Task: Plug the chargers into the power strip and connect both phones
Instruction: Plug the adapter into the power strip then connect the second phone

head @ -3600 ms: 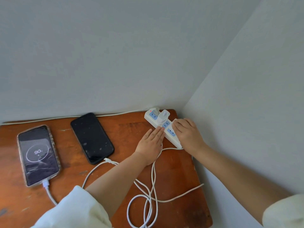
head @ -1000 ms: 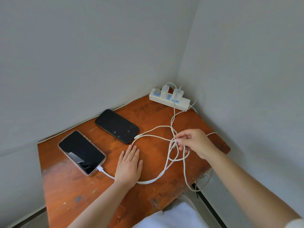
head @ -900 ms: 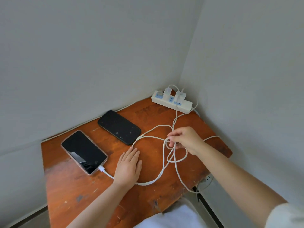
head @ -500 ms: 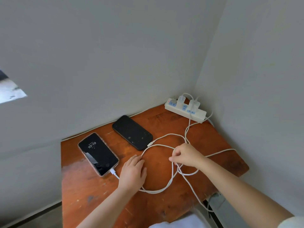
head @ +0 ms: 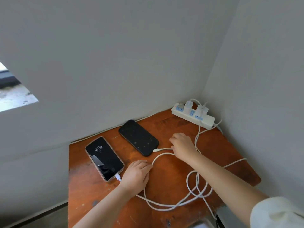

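A white power strip (head: 206, 120) lies in the table's far right corner with two white chargers (head: 188, 106) (head: 202, 111) plugged in. The left phone (head: 104, 158) shows 10:19 and has a white cable in its bottom end. The black phone (head: 138, 137) is dark; a loose cable plug (head: 156, 150) lies just off its near corner, apart from it. My right hand (head: 182, 145) pinches that cable a little behind the plug. My left hand (head: 136, 175) rests palm-down on the table over the left phone's cable.
The small orange-brown wooden table (head: 164, 211) fits into a corner of grey walls. White cable loops (head: 194, 191) sprawl over its right half and hang off the near right edge. A window opening (head: 11, 94) shows at the far left.
My right hand has moved from the tangled cable loops toward the black phone, drawing the plug end along. The left phone's screen lit up. My left hand stayed flat.
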